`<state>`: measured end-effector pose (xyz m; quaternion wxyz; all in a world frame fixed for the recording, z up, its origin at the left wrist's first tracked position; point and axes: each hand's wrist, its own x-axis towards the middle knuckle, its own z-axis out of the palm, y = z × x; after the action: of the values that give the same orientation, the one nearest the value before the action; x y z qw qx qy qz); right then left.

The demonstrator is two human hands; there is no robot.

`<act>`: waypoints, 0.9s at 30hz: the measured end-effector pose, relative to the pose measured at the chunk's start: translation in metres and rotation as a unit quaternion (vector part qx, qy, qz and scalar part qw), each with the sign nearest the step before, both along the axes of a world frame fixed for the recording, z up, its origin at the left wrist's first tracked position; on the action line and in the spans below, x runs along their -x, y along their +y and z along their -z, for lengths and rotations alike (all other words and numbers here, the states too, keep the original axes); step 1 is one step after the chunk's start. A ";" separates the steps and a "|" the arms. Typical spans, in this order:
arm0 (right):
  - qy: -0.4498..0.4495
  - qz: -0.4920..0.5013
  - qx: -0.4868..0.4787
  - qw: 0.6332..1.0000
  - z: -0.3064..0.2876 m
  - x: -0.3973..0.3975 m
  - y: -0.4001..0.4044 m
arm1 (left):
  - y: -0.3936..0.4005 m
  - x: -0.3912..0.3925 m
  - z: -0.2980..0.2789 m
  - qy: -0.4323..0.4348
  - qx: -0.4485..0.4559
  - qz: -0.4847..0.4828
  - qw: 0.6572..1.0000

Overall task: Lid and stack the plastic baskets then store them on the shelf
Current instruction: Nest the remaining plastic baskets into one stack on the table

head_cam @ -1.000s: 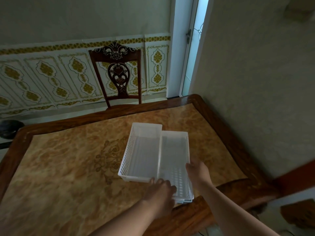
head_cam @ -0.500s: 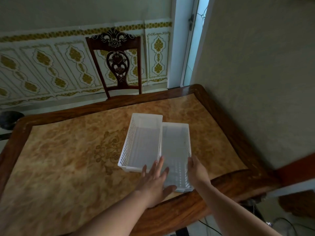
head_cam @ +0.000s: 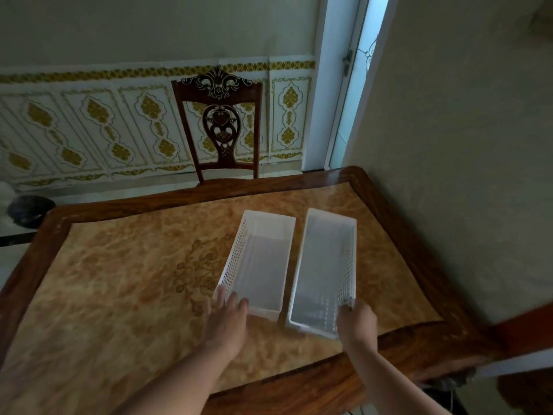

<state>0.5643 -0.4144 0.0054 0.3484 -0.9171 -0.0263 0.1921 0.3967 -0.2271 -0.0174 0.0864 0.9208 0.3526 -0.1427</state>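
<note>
A: Status? Where are the parts?

B: Both on the marbled brown counter with dark wood rim [head_cam: 125, 265], on its side toward the carved dark wooden chair [head_cam: 220, 127]. Left white perforated plastic basket [head_cam: 260, 262] and right white perforated plastic basket [head_cam: 326, 271]: long, rectangular, mesh walls, smooth floors, side by side, narrow gap, both empty.

A: Hands?

B: Left hand [head_cam: 226, 322] open, fingers [head_cam: 221, 298] spread flat at the left basket's near corner. Right hand [head_cam: 356, 322] curled on the right basket's near corner, gripping.

A: Step?

B: Looks like lay-out before lidding. No lids or shelf in view; next move needs lids found.
</note>
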 end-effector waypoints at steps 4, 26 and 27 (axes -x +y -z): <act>-0.064 0.018 -0.059 0.996 -0.025 -0.007 0.017 | 0.002 0.005 0.004 -0.033 0.024 -0.029 0.999; 0.011 -0.089 -0.134 0.987 -0.044 0.015 0.087 | -0.005 0.037 -0.007 -0.217 0.149 -0.152 0.953; 0.008 -0.093 -0.129 0.987 -0.043 0.016 0.088 | -0.005 0.040 -0.007 -0.214 0.179 -0.155 0.948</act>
<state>0.5479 -0.3266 0.0483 0.4444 -0.8566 -0.1335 0.2257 0.3570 -0.2324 -0.0105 0.3440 0.8333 0.4326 0.0124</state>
